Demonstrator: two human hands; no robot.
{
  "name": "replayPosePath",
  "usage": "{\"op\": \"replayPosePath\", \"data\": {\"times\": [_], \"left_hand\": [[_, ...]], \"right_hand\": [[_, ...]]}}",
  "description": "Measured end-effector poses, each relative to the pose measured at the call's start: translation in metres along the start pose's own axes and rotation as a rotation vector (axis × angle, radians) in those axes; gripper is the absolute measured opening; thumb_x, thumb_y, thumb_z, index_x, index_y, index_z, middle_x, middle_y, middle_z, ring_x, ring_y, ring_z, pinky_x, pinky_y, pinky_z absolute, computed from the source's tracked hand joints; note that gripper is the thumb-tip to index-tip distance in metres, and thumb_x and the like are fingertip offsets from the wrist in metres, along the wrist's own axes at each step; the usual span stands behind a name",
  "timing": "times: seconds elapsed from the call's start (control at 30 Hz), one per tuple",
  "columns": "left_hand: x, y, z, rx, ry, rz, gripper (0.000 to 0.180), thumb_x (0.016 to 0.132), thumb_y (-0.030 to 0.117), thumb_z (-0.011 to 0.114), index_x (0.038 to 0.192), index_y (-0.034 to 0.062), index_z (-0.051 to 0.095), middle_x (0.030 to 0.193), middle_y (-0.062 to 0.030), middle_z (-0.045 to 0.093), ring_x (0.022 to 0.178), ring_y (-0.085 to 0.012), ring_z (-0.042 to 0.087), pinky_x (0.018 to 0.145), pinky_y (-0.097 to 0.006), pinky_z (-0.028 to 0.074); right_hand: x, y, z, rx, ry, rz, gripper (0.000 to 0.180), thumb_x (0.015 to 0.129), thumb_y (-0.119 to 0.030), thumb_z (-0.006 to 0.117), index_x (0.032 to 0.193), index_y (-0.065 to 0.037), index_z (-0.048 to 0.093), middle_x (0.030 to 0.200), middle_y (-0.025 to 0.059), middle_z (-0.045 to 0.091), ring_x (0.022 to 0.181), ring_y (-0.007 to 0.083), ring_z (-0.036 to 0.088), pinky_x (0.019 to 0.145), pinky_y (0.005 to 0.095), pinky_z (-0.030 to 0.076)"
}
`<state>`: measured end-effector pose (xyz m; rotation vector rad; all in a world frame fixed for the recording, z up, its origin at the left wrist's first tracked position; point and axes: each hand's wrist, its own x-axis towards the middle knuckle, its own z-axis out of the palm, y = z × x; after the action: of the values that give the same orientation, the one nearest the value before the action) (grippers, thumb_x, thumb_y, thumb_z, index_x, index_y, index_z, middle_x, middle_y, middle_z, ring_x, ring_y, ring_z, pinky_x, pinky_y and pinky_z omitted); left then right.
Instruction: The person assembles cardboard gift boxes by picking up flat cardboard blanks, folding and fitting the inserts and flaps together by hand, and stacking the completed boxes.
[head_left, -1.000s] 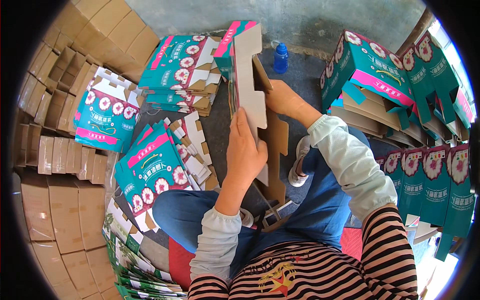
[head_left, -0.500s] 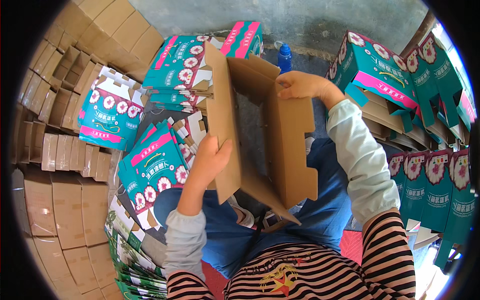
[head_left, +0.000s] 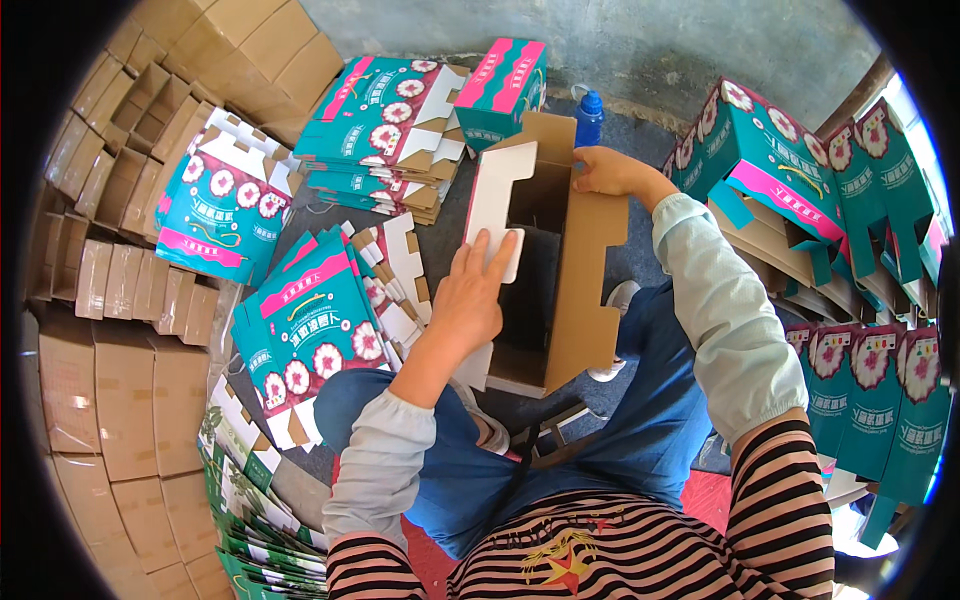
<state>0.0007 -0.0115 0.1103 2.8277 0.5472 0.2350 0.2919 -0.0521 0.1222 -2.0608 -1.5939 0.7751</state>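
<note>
Brown corrugated cardboard, white on one flap, forms the half-folded box [head_left: 560, 270] standing open and empty over the person's lap. The left hand [head_left: 470, 295] presses flat, fingers spread, on the white flap; the right hand [head_left: 605, 170] pinches the box's far edge. Beyond lie flat teal cartons [head_left: 385, 125] and a blue bottle [head_left: 589, 115].

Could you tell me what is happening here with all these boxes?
A seated person is opening a flat cardboard box into shape over their lap. The left hand presses on its white side flap, while the right hand grips the far top edge. Stacks of flat teal flowered boxes lie on the floor to the left, assembled teal boxes stand to the right, and a blue bottle sits beyond.
</note>
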Motion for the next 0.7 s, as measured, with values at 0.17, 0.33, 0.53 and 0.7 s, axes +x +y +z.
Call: {"op": "replayPosePath", "data": {"times": [0.17, 0.33, 0.53, 0.7], "left_hand": [[0.015, 0.004, 0.004, 0.013, -0.173, -0.047, 0.083, 0.064, -0.004, 0.054, 0.138, 0.0181, 0.024, 0.137, -0.0211, 0.027, 0.121, -0.0392, 0.032, 0.091, -0.044, 0.04], [0.015, 0.001, 0.002, 0.017, -0.217, -0.085, 0.082, 0.065, -0.002, 0.056, 0.138, 0.0189, 0.024, 0.137, -0.0205, 0.028, 0.121, -0.0399, 0.032, 0.091, -0.043, 0.04], [0.015, -0.001, 0.002, -0.01, -0.208, -0.042, 0.083, 0.065, 0.0, 0.057, 0.138, 0.0192, 0.024, 0.136, -0.0207, 0.029, 0.12, -0.0398, 0.032, 0.091, -0.042, 0.04], [0.013, 0.0, 0.002, -0.002, -0.19, -0.019, 0.084, 0.064, 0.0, 0.058, 0.138, 0.0191, 0.024, 0.135, -0.0214, 0.03, 0.119, -0.0394, 0.034, 0.092, -0.041, 0.039]], "right_hand": [[0.008, 0.03, 0.004, -0.197, 0.033, 0.029, 0.052, 0.071, -0.016, 0.062, 0.118, 0.002, 0.047, 0.096, 0.018, 0.061, 0.088, 0.0305, 0.059, 0.077, 0.0369, 0.045], [0.005, 0.01, 0.013, -0.359, 0.096, 0.136, 0.045, 0.071, -0.024, 0.064, 0.106, 0.001, 0.052, 0.106, 0.0207, 0.056, 0.101, 0.0353, 0.053, 0.086, 0.04, 0.042], [-0.001, 0.013, 0.007, -0.211, 0.445, -0.123, 0.032, 0.076, -0.028, 0.061, 0.092, -0.001, 0.051, 0.096, 0.0184, 0.058, 0.091, 0.0347, 0.056, 0.076, 0.042, 0.044], [-0.001, 0.002, 0.0, -0.306, 0.469, 0.011, 0.025, 0.08, -0.027, 0.057, 0.083, -0.003, 0.052, 0.082, 0.0159, 0.061, 0.078, 0.0359, 0.058, 0.069, 0.0437, 0.046]]}}
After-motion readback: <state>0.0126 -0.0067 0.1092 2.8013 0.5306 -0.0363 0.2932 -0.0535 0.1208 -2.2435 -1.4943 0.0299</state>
